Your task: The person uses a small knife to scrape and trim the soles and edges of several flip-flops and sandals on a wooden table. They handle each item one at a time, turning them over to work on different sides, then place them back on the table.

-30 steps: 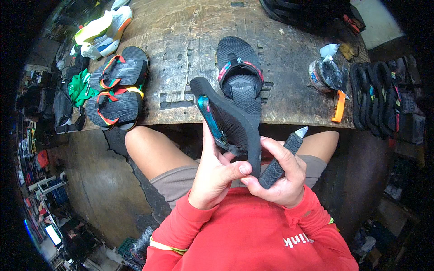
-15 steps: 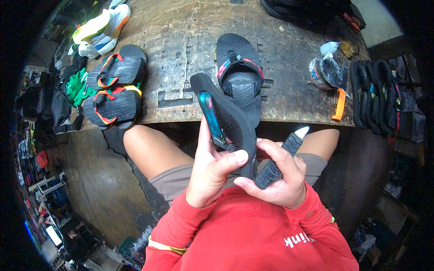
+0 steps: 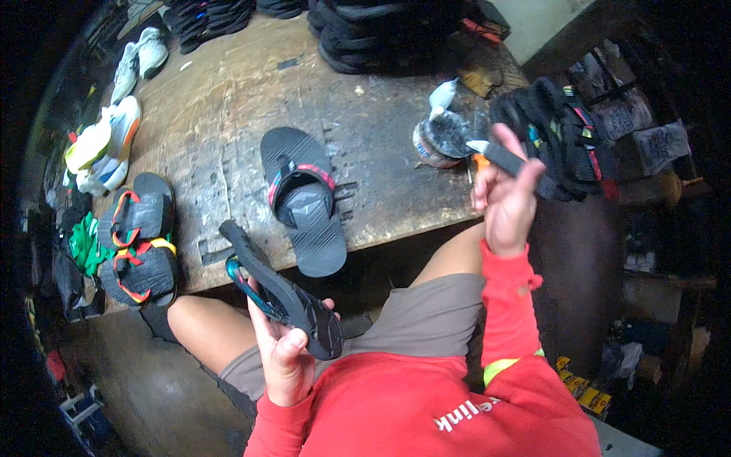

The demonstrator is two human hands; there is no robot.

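Observation:
My left hand point(image 3: 283, 356) grips a black sandal point(image 3: 306, 316) with a blue strap, tilted on its side above my lap. My right hand point(image 3: 506, 209) reaches over the table's right edge, holding a knife point(image 3: 504, 158) with a dark wrapped handle and a pale pointed tip between thumb and fingers. Its lower fingers are curled beside an orange tool point(image 3: 480, 161), mostly hidden; whether they touch it I cannot tell. Another black sandal point(image 3: 314, 236), with a pink patterned strap, lies sole down on the table in front of me.
A worn wooden table point(image 3: 221, 114) holds a glue can point(image 3: 445, 137) and a white squeeze bottle point(image 3: 443, 94). Strapped sandals point(image 3: 141, 270) and sports shoes point(image 3: 114, 145) stand at left. Black footwear point(image 3: 373, 34) is stacked at the back, with more sandals point(image 3: 552, 145) at right.
My right hand has moved away from the held sandal, out to the orange tool, with the knife still in it. My left hand keeps the sandal. The view has turned to the right.

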